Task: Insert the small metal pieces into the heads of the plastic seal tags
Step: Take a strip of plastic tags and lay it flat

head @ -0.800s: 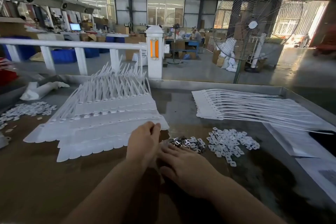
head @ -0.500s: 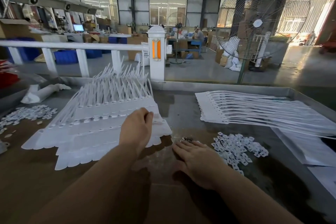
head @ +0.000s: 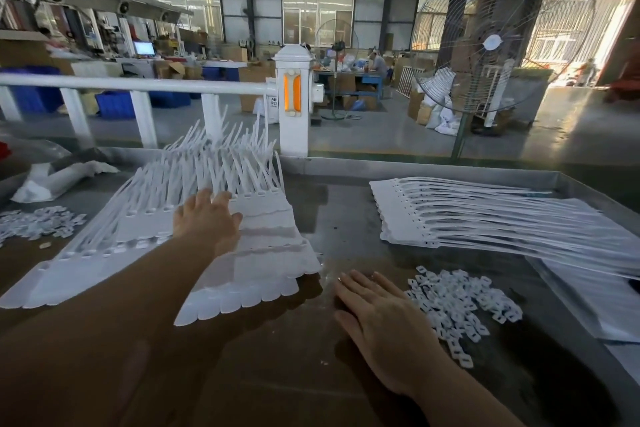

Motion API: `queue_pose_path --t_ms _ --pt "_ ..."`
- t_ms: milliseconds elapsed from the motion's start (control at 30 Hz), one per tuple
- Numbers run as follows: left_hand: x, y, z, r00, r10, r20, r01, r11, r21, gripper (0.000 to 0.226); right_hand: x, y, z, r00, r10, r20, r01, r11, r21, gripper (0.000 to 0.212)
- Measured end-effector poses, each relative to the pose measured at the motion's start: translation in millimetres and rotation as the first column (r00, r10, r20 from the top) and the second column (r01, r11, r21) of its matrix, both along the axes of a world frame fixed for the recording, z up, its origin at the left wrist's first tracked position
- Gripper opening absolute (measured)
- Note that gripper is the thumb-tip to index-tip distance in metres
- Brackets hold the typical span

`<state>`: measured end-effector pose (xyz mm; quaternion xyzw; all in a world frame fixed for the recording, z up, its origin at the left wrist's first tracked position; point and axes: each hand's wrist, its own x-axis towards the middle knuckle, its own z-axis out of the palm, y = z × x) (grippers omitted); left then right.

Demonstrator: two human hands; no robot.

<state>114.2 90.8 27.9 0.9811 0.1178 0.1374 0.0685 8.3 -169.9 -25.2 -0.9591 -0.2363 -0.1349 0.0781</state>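
Since a moment ago, my left hand (head: 204, 218) has slid up the pile of white seal tags (head: 263, 253), and my right hand (head: 374, 319) now covers the shiny metal pieces, so I cannot see them. Both hands lie flat with straight fingers and hold nothing. I think the next good move is to press the tags still, then pick up one metal piece at a time. These tags are thin, smooth plastic with scalloped ends, little square heads and long tails sticking up. Small white plastic clips (head: 460, 302) sit just right of my right hand. More tags (head: 485, 218) lie farther right on the grey metal bench (head: 343, 204).
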Motion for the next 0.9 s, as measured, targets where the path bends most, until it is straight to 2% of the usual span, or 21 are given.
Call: queue_pose_path --t_ms 100,233,333,433,467,600,733,800,900 --pt "8.2 11.0 -4.8 0.990 -0.001 -0.143 0.006 0.999 0.034 0.062 1.9 -1.4 -0.8 0.999 -0.006 -0.033 0.007 0.999 0.038 0.075" --pt "14.1 24.0 0.0 0.977 -0.033 -0.210 0.018 0.997 -0.069 0.078 1.9 -1.5 -0.3 0.999 -0.012 -0.045 0.015 0.998 0.055 0.077" --pt "18.7 32.7 9.4 0.968 -0.089 -0.235 0.093 0.996 0.003 0.085 0.1 -1.4 0.8 0.999 -0.019 -0.039 0.022 0.997 0.074 0.078" --pt "22.5 40.2 10.4 0.950 -0.054 -0.306 0.110 0.980 0.168 0.089 -1.2 -1.8 1.6 0.999 -0.040 -0.030 0.043 0.995 0.090 0.078" --pt "23.2 43.5 10.1 0.942 -0.044 -0.332 0.116 0.973 0.200 0.089 -1.6 -1.7 1.2 0.999 -0.044 -0.032 0.047 0.994 0.094 0.078" --pt "23.3 53.8 13.4 0.932 -0.058 -0.359 0.117 0.983 0.144 0.077 -0.6 -1.6 -0.1 0.998 -0.056 -0.022 0.058 0.992 0.108 0.072" --pt "22.5 56.9 13.9 0.949 -0.103 -0.297 0.203 0.922 0.329 0.059 -0.6 -0.6 0.0 0.998 -0.063 -0.014 0.064 0.992 0.108 0.075" --pt "22.8 61.8 13.4 0.947 -0.123 -0.297 0.214 0.930 0.298 0.060 -1.2 -0.7 -0.2 0.998 -0.064 -0.011 0.064 0.991 0.120 0.071" --pt "20.8 69.4 10.8 0.935 -0.159 -0.317 0.193 0.978 0.081 0.074 -1.0 -1.6 -0.8 0.998 -0.059 -0.007 0.060 0.991 0.119 0.056"
